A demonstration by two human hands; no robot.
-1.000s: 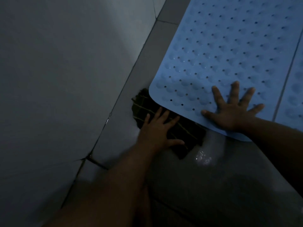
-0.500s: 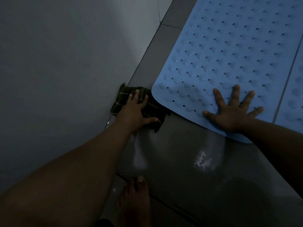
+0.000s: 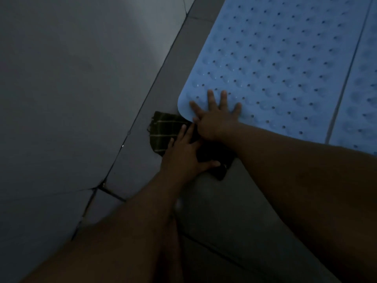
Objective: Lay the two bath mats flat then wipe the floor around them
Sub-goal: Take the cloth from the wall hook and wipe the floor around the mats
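Observation:
A light blue perforated bath mat [image 3: 275, 64] lies flat on the grey tiled floor [image 3: 234, 211]. A second blue mat [image 3: 365, 94] lies beside it at the right edge, with a narrow gap between them. My right hand [image 3: 214, 117] presses flat, fingers spread, on the first mat's near left corner. My left hand [image 3: 183, 154] lies palm down on a dark green striped cloth [image 3: 165, 129], which sits on the floor just off that corner. Part of the cloth is hidden under both hands.
A pale tiled wall [image 3: 71, 88] runs along the left and meets the floor in a diagonal line close to the cloth. A strip of bare floor lies between wall and mat. The light is dim.
My right hand has shifted left along the mat's edge to its corner. My left hand has dragged the cloth away from the wall, back toward the mat corner.

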